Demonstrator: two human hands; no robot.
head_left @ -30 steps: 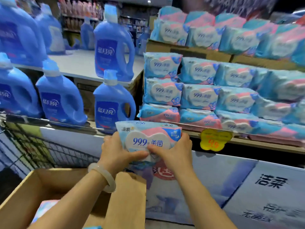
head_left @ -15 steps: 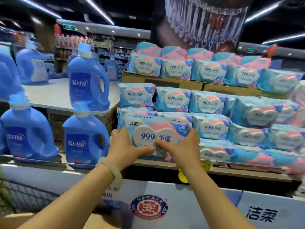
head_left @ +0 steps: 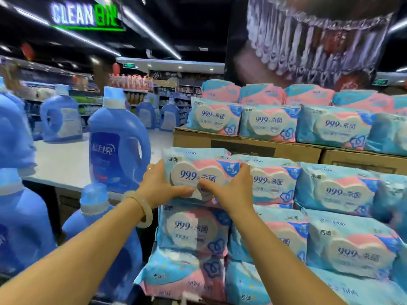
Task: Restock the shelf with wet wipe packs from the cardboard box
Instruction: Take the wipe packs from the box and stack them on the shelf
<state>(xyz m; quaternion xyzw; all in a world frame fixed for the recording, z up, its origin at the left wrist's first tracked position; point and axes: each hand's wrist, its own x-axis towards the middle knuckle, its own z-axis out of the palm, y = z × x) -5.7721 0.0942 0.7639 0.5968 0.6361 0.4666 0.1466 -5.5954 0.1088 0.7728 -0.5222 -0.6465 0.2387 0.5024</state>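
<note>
A blue-and-pink wet wipe pack [head_left: 198,170] with a white heart-shaped lid is held upright at the top of the leftmost stack of packs. My left hand [head_left: 163,183] grips its left edge, thumb across the front. My right hand [head_left: 231,188] grips its right side, thumb on the lid. Under it lie two more packs [head_left: 193,230] of the same kind. Rows of stacked wipe packs [head_left: 334,190] fill the shelf to the right. The cardboard box they came from is out of view.
Brown cartons [head_left: 242,146] behind the stack carry an upper row of wipe packs [head_left: 268,122]. Blue detergent jugs [head_left: 119,142] stand close on the left, on a white shelf board [head_left: 61,166] and below it. Store aisles lie beyond.
Both hands have lifted the pack from above the cardboard box up to the top of the leftmost stack. The view has risen, and the box has dropped out of sight.
</note>
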